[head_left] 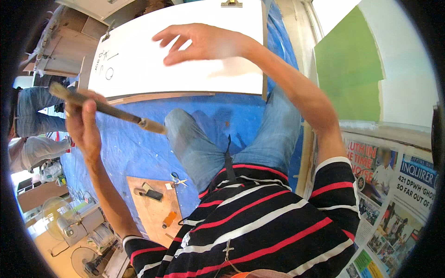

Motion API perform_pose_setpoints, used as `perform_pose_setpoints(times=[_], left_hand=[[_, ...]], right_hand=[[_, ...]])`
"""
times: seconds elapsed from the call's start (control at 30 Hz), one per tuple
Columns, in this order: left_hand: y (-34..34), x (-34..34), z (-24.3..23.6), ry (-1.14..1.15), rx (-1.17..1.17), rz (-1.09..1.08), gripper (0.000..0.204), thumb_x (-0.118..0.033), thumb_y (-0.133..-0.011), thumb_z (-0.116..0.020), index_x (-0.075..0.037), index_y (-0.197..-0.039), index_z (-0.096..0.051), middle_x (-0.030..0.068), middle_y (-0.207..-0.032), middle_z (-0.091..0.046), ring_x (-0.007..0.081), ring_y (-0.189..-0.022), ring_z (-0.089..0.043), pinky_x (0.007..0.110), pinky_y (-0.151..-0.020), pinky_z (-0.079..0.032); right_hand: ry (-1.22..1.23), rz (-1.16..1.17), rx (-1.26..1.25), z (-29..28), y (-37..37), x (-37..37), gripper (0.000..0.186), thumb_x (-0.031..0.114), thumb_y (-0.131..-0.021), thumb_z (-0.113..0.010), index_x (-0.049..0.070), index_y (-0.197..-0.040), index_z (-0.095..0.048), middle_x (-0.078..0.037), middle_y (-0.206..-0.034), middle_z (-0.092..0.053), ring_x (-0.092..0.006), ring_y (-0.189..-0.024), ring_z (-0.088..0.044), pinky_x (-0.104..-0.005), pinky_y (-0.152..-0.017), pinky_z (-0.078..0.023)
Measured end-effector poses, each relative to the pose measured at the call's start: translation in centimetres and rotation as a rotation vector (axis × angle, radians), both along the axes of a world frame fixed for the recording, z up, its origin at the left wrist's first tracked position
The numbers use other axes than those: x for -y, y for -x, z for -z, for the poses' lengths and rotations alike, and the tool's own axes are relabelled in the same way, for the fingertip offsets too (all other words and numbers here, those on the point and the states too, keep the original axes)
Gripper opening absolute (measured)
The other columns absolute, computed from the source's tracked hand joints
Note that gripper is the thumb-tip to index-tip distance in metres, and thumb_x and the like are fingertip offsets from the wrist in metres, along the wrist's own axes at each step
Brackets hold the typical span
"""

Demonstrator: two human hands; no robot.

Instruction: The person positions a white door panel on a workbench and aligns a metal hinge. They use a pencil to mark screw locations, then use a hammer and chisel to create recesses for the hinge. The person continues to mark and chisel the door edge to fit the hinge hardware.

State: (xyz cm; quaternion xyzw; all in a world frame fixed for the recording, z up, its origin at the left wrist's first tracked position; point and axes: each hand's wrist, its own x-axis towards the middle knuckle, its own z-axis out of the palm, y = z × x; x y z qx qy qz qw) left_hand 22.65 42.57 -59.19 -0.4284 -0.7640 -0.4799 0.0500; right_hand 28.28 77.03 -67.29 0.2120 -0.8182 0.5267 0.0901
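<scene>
My left hand (84,127) is closed around a thick brush (121,113) with pale bristles and a long wooden handle. The brush slants across the near left corner of a large white sheet (222,76), bristles toward the left. Over the middle of the sheet hovers my right hand (194,42), slightly blurred, its fingers apart and holding nothing. Whether its fingertips touch the paper I cannot tell. Black hand-drawn marks (105,64) show at the sheet's left end. Metal clips, one at the far edge (232,3) and one at the left (109,32), grip the sheet.
Blue plastic sheeting (125,143) covers the floor. Below left lies a plywood board (139,199) with a dark block (152,192) and an orange bottle (169,219); scissors (178,180) lie beside it. Fans (60,217) and another person's legs (34,111) are at left. Newspapers (394,194) cover the right wall.
</scene>
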Motion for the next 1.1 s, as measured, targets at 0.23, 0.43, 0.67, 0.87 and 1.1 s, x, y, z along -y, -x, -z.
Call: perform_pose_setpoints(times=[0.23,0.43,0.67,0.87,1.1], left_hand=[[-1.0,-18.7,-2.9,-0.257,0.117,0.414,0.024,-0.009,-0.104,-0.059,-0.001,-0.127,-0.063,0.0103,-0.117,-0.070,0.0190,-0.104,-0.069,0.035,-0.094,-0.056],[0.0,-29.5,2.5,0.056,0.021,0.575,0.038,-0.028,-0.106,-0.058,0.000,-0.131,-0.061,0.0137,-0.113,-0.071,0.0236,-0.100,-0.069,0.037,-0.088,-0.056],[10.7,-31.7,15.2,0.068,-0.447,-0.019,0.035,-0.029,-0.100,-0.064,0.001,-0.118,-0.068,0.0221,-0.121,-0.068,0.0401,-0.120,-0.059,0.049,-0.107,-0.045],[11.6,-31.6,17.2,0.492,-0.621,-0.148,0.043,-0.032,-0.101,-0.055,0.000,-0.127,-0.064,0.0205,-0.134,-0.062,0.0359,-0.130,-0.055,0.056,-0.109,-0.042],[9.7,-31.6,15.4,0.498,-0.520,-0.184,0.044,-0.033,-0.102,-0.051,0.000,-0.129,-0.064,0.0165,-0.138,-0.062,0.0338,-0.132,-0.053,0.058,-0.110,-0.040]], right_hand=[[0.009,0.068,-0.043,-4.5,-9.5,-0.7,0.032,0.031,-0.098,-0.069,0.006,-0.117,-0.072,-0.009,-0.090,-0.072,-0.0182,-0.079,-0.070,-0.0320,-0.071,-0.054],[0.183,0.664,0.109,-0.6,-22.5,-3.6,0.033,0.035,-0.102,-0.060,0.005,-0.089,-0.069,-0.009,-0.083,-0.070,-0.0196,-0.079,-0.068,-0.0372,-0.070,-0.053],[0.356,1.126,-0.156,5.9,-29.6,-6.3,0.041,0.040,-0.110,-0.047,0.003,-0.102,-0.062,-0.014,-0.099,-0.070,-0.0194,-0.088,-0.064,-0.0330,-0.070,-0.049],[0.519,1.273,-0.187,8.1,-26.2,-5.8,0.046,0.040,-0.111,-0.044,0.001,-0.097,-0.064,-0.014,-0.098,-0.072,-0.0175,-0.082,-0.064,-0.0316,-0.070,-0.052],[0.608,1.359,-0.268,8.4,-24.4,-6.7,0.047,0.041,-0.111,-0.042,0.002,-0.096,-0.064,-0.015,-0.099,-0.072,-0.0187,-0.077,-0.064,-0.0329,-0.068,-0.053]])
